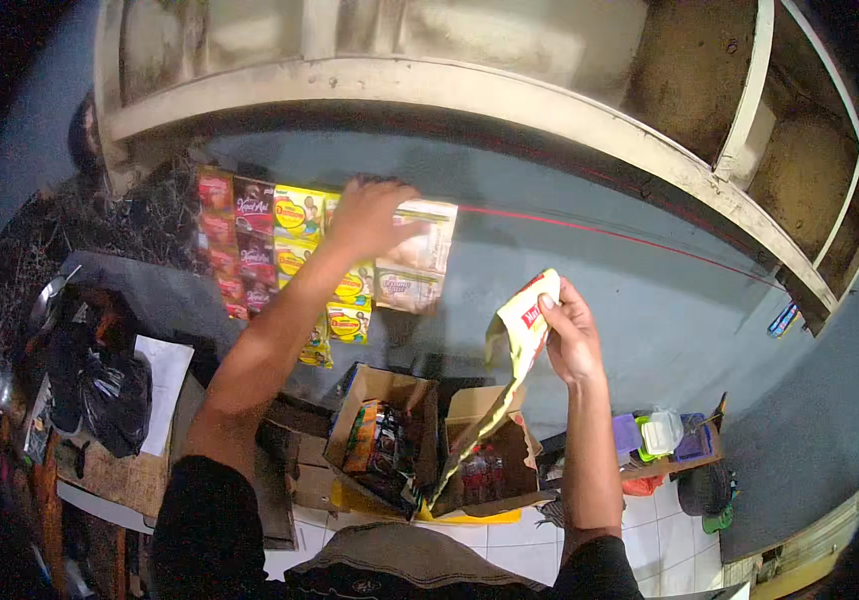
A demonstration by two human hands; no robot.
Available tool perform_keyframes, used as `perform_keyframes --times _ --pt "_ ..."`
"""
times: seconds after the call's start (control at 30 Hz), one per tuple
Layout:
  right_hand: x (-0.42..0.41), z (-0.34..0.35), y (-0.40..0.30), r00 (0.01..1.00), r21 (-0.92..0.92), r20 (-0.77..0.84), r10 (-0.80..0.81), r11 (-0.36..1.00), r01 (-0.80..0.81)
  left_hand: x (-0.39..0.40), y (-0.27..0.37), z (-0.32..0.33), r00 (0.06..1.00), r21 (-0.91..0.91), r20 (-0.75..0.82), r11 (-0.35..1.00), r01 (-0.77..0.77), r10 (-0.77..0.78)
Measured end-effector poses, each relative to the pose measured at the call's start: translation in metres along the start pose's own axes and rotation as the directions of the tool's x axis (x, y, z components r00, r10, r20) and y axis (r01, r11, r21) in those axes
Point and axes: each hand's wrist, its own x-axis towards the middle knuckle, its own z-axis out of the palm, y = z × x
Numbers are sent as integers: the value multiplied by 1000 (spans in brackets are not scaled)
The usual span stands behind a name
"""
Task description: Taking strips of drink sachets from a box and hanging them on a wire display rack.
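Observation:
My left hand (373, 217) reaches up to the red string (587, 227) along the wall, over the top of hanging strips of sachets. Whether its fingers pinch anything there is hidden. Red sachets (216, 206), dark red coffee sachets (253, 206), yellow milk sachets (299, 213) and pale cream-coloured sachets (408, 290) hang side by side. In my right hand (573, 330), pinched between thumb and fingers, is the upper end of a long pale yellow sachet strip (523, 330). The strip is twisted and trails down to the open cardboard boxes.
Below stand a cardboard box with packets (381, 442) and another with red-capped or red-labelled items (483, 469). A black plastic bag (118, 397) lies on the left table. Plastic containers (660, 435) sit on a shelf at right. A pale wooden frame (414, 75) spans overhead.

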Motion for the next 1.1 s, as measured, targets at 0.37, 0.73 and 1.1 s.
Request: perform_keyframes --times 0.37,0.73,1.1 --pt "25 5 -17 988 32 -93 -123 991 126 -2 56 -16 947 106 -297 990 -91 119" --pt "52 18 -52 970 31 3 -245 969 245 58 94 -20 983 -636 -140 771 4 -120" --pt "88 4 -43 992 -54 -77 -99 994 95 71 57 14 990 -471 90 871 137 -106"
